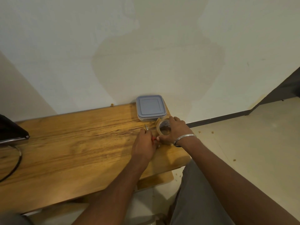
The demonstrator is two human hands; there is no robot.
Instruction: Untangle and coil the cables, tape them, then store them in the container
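Currently right hand (pixel 176 129) grips tape roll (pixel 158 129) on table (pixel 73 143); left hand (pixel 143 144) curled round red-handled tool (pixel 153 138), near lidded container (pixel 150 106).

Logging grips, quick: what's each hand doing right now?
Left hand: holds a red-handled tool.
Right hand: grips the tape roll.

Your left hand (pixel 143 143) curls round a red-handled tool (pixel 153 138); your right hand (pixel 176 129), at its 2 o'clock, grips the tape roll (pixel 159 129).
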